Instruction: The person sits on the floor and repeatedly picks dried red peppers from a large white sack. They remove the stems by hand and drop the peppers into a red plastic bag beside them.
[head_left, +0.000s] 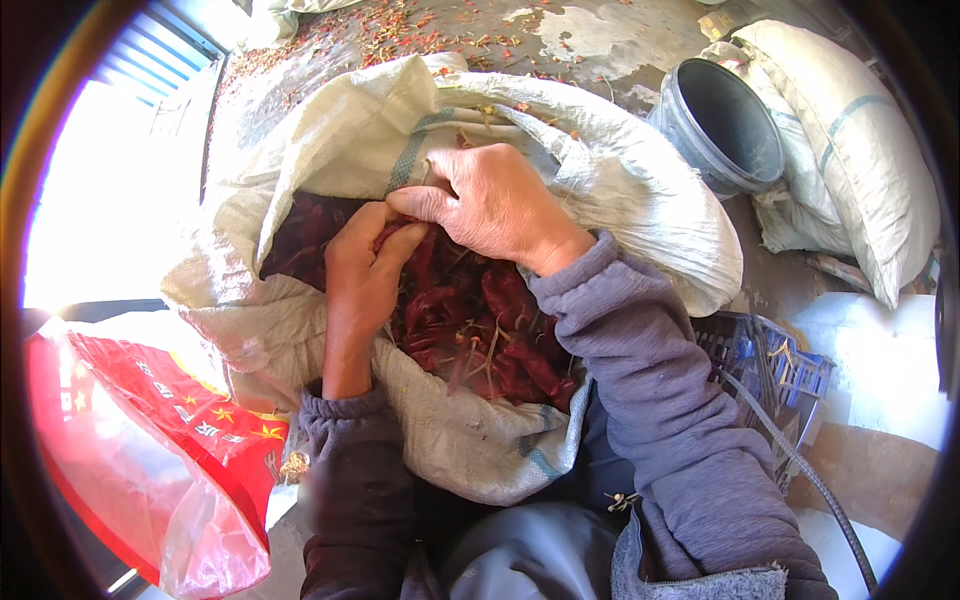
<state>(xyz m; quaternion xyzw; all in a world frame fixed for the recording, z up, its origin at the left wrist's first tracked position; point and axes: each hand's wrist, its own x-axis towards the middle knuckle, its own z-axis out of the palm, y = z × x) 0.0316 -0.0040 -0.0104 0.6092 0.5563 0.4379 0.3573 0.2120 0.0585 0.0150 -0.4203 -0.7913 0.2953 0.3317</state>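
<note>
A large white woven sack stands in front of me with its mouth spread wide and its rim folded outward. Dried red chili peppers, some with pale stems, fill it. Above them my left hand pinches a red chili pepper between thumb and fingers. My right hand meets it from the upper right, thumb tip and bent index finger close to the pepper's end; whether a stem is between them is hidden. Both hands are over the sack's mouth, touching or nearly touching each other.
A grey bucket and full white sacks stand at the upper right. Stems and red bits litter the floor beyond. A blue plastic crate sits by my right sleeve, with a braided hose. A red plastic bag lies left.
</note>
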